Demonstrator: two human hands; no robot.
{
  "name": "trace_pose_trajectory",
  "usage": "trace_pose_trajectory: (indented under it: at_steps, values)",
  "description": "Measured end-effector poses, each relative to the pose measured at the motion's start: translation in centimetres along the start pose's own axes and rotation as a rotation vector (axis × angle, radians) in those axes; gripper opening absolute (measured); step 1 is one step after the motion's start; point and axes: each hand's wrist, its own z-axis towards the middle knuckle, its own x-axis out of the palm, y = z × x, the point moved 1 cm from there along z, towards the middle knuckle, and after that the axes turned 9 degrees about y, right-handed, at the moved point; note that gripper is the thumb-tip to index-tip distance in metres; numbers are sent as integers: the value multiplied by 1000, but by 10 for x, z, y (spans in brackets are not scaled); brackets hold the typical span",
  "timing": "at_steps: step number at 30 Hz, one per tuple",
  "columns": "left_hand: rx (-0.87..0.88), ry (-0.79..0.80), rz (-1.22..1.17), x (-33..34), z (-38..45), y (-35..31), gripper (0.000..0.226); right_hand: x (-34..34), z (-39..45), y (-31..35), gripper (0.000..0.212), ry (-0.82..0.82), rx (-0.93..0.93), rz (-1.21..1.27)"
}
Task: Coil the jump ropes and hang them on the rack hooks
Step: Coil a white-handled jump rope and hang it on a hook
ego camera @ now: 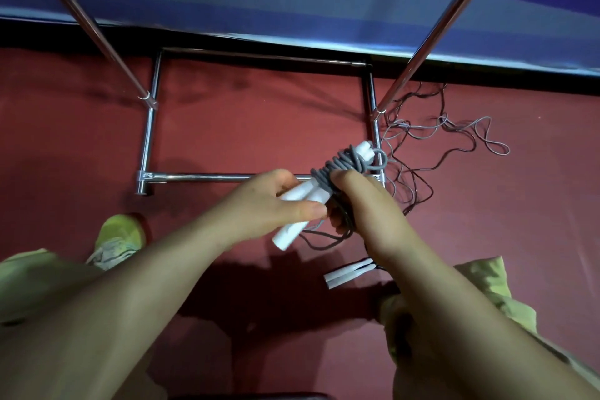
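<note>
Jump rope in grey, two white handles side by side, cord wound round them, held over the rack base. Left hand grips the handles, right hand holds the coil. One more handle pair on the floor; loose cords tangled, count unclear.

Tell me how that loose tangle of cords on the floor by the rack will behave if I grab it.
The loose tangle would likely be floppy: its thin cords lie in slack, irregular loops on the red floor. It probably lifts as a snarl, since dark and grey strands cross. Some strands lie by the rack's base and may snag.
</note>
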Motion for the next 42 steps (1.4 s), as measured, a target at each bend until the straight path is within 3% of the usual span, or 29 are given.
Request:
trace_pose_trajectory:
  at_steps: [3, 5, 7, 8, 10, 13, 17, 21, 24, 31, 36, 40, 42]
  values:
    - [-20, 224, -358, 3, -10, -6, 28, 1, -1, -2, 31, 19, -72, 66]
    - [-152, 444, -685, 2, -12, -1, 62, 1, -1, -2, 38, 62, -121, 135]
    - [-158, 749, -937, 6, -10, 6, 91, 1, -3, 1, 41, 121, -178, 212]
    - [-101, 864, -1012, 10, -9, 9, 96, 0, -4, 3, 34, 131, -206, 234]
    - [-34, 932, -1053, 16, -7, 14, 90, -2, -2, 4, 37, 129, -234, 221]
    - [-81, 814, -1015, 17, -4, 10, 75, -9, 3, 3, 63, 191, -181, 125]
    - [-164, 595, -898, 11, -4, 1, 65, -18, 6, -2, 49, 185, 7, 64]
    - [-184, 400, -697, 12, -2, 1, 63, -23, 6, -4, 43, 163, 82, -71]
    - [-157, 226, -564, 13, -1, 0, 63, -24, 1, -1, 46, 122, 140, -140]
    - [-173, -17, -251, 13, 6, 5, 60, -11, 7, -8, 61, -118, 158, -379]
    - [-138, -110, -47, 6, 6, 9, 51, -7, 3, -4, 68, -38, 165, -172]
    - [-101, -133, 90, 4, 6, 9, 74, -5, 2, -5, 68, 30, 185, -154]
    - [-116, -124, 102, 5, 6, 10, 52, -5, 2, -4, 58, 20, 173, -144]
